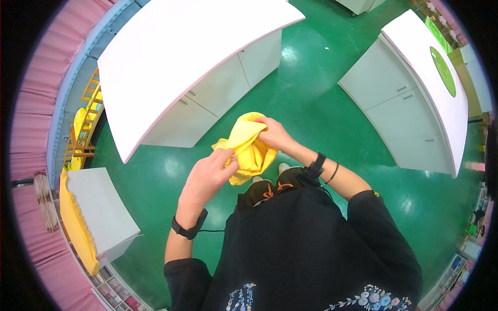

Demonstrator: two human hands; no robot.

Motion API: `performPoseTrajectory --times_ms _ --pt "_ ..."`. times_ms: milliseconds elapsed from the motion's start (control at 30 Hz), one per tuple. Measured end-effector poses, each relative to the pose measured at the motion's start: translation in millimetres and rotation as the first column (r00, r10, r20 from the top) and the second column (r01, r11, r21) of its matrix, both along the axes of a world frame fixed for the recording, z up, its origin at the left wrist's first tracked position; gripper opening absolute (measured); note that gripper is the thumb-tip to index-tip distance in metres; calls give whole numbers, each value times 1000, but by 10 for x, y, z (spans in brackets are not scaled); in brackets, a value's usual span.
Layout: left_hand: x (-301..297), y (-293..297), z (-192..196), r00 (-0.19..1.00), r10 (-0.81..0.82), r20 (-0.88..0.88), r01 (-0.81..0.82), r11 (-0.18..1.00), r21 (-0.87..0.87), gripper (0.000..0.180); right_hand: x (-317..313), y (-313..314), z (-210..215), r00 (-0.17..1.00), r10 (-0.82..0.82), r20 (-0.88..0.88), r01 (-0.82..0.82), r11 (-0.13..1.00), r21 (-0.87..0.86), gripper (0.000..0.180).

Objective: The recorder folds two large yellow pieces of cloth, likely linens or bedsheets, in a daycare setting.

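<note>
A bunched yellow cloth (252,150) hangs between my two hands above the green floor, in front of my body. My left hand (206,173) has its fingers curled on the cloth's near left edge. At the cloth's upper right, my right hand (273,133) pinches a fold, with the fingertips partly tucked into the fabric. The cloth is gathered and twisted, so its full shape cannot be made out. Each wrist wears a black strap.
A large white-topped cabinet (192,52) stands ahead to the left. Another cabinet (404,93) with a green oval on top is at the right. A low white cabinet (101,207) with yellow ruffled fabric (78,228) and wooden chairs (85,129) are at the left.
</note>
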State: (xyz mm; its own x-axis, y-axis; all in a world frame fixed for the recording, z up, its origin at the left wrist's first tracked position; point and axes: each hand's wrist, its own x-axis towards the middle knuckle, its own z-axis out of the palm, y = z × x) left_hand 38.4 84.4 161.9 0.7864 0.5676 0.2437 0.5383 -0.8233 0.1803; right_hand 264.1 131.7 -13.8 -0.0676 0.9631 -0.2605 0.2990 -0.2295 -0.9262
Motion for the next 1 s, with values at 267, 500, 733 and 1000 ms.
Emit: performPoseTrajectory --times_ms 267,500,733,1000 --pt "-92 -71 75 999 23 28 -24 999 48 22 651 -166 -510 862 104 496 -50 992 -120 39" --pt "-358 -222 -356 991 132 -25 -134 985 -107 23 1139 -354 -127 819 340 462 -241 935 -261 23" --pt "-592 -323 -893 948 311 -63 -314 897 -310 30 1398 -322 944 842 208 498 -333 926 177 13" --pt "-403 -478 -801 976 207 -69 -218 903 -371 38 1170 -317 460 925 82 371 -146 978 148 41"
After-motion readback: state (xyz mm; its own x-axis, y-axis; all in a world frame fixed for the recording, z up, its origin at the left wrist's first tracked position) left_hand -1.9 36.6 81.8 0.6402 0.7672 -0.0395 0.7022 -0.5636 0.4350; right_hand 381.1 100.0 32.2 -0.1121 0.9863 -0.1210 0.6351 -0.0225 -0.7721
